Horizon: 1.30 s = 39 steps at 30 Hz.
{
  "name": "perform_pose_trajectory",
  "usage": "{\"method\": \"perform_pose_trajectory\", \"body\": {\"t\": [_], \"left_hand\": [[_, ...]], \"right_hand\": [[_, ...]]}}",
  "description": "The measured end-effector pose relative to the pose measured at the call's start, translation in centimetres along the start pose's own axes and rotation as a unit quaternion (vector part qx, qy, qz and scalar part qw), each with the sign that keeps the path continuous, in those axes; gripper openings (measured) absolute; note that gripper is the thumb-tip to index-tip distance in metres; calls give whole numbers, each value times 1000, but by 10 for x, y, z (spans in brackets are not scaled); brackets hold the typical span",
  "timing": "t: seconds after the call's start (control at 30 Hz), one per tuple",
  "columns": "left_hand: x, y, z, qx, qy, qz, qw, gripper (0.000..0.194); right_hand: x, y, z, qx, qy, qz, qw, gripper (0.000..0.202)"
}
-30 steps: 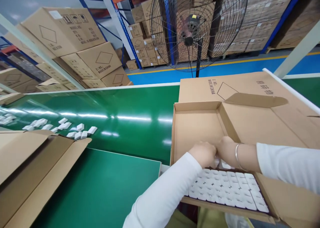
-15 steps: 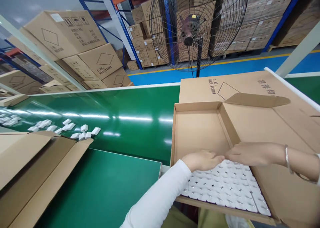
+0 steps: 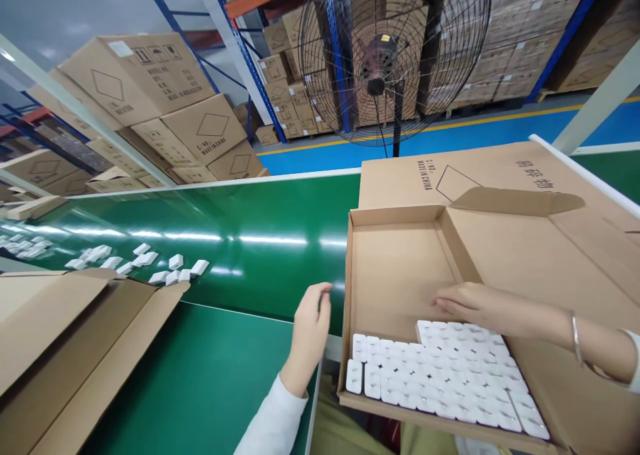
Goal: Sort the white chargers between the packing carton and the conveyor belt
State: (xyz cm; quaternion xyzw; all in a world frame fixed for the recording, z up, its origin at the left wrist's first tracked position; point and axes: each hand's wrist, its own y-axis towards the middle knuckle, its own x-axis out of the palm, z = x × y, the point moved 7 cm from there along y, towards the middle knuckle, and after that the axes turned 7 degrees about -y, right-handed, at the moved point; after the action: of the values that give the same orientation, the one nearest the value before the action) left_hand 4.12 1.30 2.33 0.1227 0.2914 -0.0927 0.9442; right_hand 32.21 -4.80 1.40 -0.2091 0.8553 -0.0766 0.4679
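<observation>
My left hand (image 3: pixel 310 322) is over the edge of the green work surface, just left of the shallow cardboard box (image 3: pixel 349 275). Its fingers are loosely bent and apart from the thumb, with nothing visible in them. Inside the box, my right hand (image 3: pixel 463 303) hovers above the bare bottom with fingers stretched out, slightly blurred; it shows no item. Small white blocks with rounded corners (image 3: pixel 440 375) stand packed in rows along the near side of the box. The far part of its bottom is bare cardboard.
On the green conveyor belt (image 3: pixel 270 215), loose white blocks (image 3: pixel 175 262) lie at the left. An open carton (image 3: pixel 100 355) stands at the lower left. Flattened cardboard (image 3: pixel 550 255) lies right of the box. Beyond the belt are a large fan (image 3: pixel 395 62) and stacked cartons (image 3: pixel 150 88).
My left hand has moved left out of the box, uncovering the rows of white blocks. My right hand has shifted slightly left, and the hands are now apart.
</observation>
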Motion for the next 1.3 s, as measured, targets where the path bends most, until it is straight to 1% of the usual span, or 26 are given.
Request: {"method": "perform_pose_trajectory", "body": {"t": [0.03,0.07,0.1,0.13,0.2,0.3,0.4,0.53,0.67,0.8,0.87,1.0,1.07,1.13,1.2,1.3], "left_hand": [[-5,-2,-17,-23,3,26,999,26],[-6,-4,-30,-40,9,29,999,26],[-5,-6,-39,-49,18,23,998,27],[-2,-8,-43,-50,32,5,998,27],[5,-12,-42,-31,75,-44,996,27],[13,-16,-33,1,144,-97,985,28],[13,-17,-28,7,180,-101,978,29],[15,-16,-25,8,225,-114,968,30],[17,-16,-23,7,251,-126,960,30],[17,-16,-23,9,261,-130,957,30],[18,-16,-24,11,265,-133,955,30],[19,-16,-27,18,266,-136,954,30],[19,-16,-28,21,264,-135,955,31],[19,-16,-30,21,263,-135,955,31],[20,-15,-30,19,265,-138,954,30],[22,-14,-30,14,276,-148,950,29]], "right_hand": [[3,-1,-5,-13,14,-15,1000,44],[6,-2,-9,-26,31,-29,999,45],[9,-2,-11,-35,53,-33,997,45],[11,-2,-11,-39,79,-28,996,45],[16,-2,-3,-27,137,-18,990,44],[28,0,20,34,223,-2,974,49],[41,3,37,69,290,9,955,56],[56,10,42,79,323,8,943,64],[57,10,36,71,308,10,949,63],[45,8,29,78,261,-9,962,61],[38,9,22,69,244,-27,967,57],[32,20,-5,-10,229,-91,969,47],[33,26,-20,-47,197,-120,972,42],[36,30,-31,-68,154,-142,976,40],[39,34,-37,-82,116,-154,978,40],[42,37,-36,-92,88,-142,982,34]]}}
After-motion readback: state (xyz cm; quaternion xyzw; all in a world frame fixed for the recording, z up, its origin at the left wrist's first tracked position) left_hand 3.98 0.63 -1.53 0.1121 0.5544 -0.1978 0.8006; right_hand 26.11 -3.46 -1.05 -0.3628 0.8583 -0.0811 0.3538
